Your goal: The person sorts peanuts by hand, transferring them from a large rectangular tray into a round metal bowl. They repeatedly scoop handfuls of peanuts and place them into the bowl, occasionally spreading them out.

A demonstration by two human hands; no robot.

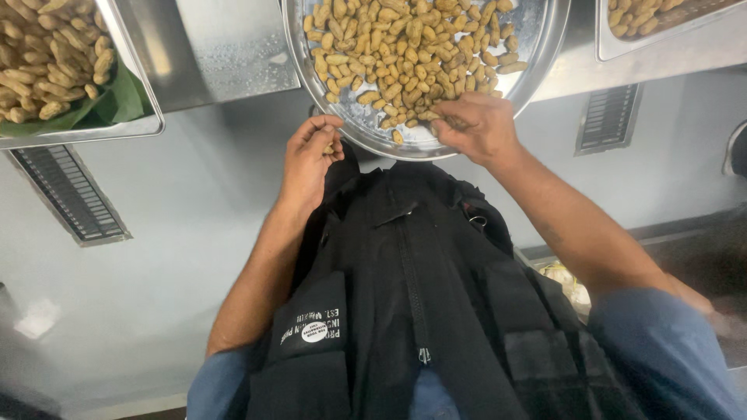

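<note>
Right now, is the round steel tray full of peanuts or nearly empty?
Mostly full: the round steel tray is heaped with peanuts, bare metal showing only near the rim by both hands.

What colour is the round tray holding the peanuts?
Shiny silver metal round tray, seen in the head view.

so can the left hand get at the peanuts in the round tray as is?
Probably yes. The left hand is already at the near rim of the round tray, nothing lies between it and the peanuts, and the right hand works off to the side.

Head view, steeply down, close.
</note>
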